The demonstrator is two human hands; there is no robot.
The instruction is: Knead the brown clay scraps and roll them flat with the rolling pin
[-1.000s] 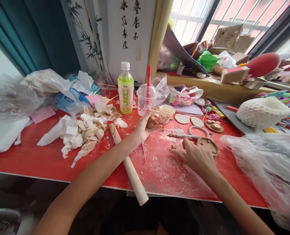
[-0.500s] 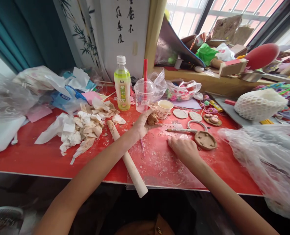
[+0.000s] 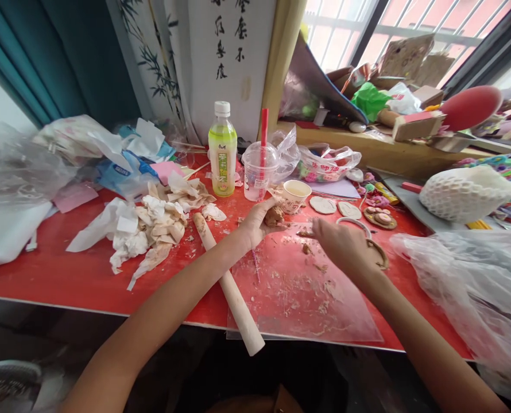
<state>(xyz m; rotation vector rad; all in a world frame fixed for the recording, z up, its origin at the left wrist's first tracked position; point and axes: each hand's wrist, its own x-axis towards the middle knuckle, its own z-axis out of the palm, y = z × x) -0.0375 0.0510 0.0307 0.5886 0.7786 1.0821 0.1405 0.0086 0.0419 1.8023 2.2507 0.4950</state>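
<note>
My left hand (image 3: 259, 223) is closed around a lump of brown clay (image 3: 274, 215) near the paper cup (image 3: 295, 195). My right hand (image 3: 344, 244) is over a slim tool, its fingers closed on it. The tool's brown tip (image 3: 306, 234) points left toward the clay lump, while its handle is hidden under the hand. Behind my right wrist, a round clay piece with a raised rim (image 3: 380, 255) shows only in part. A ring (image 3: 359, 222) lies just beyond the hand. Small clay crumbs (image 3: 307, 249) dot the clear sheet (image 3: 345, 321) between my arms.
A pale rolling stick (image 3: 233, 298) passes under my left forearm and overhangs the red table's edge. Crumpled tissues (image 3: 152, 229) are at left. A green-tea bottle (image 3: 222, 155) and a plastic cup with a red straw (image 3: 258, 172) stand behind. Clear plastic bags (image 3: 453, 269) lie at right.
My right hand has moved up and right from the sheet onto the slim tool, uncovering clay crumbs. My left hand keeps the clay lump. The view has shifted slightly.
</note>
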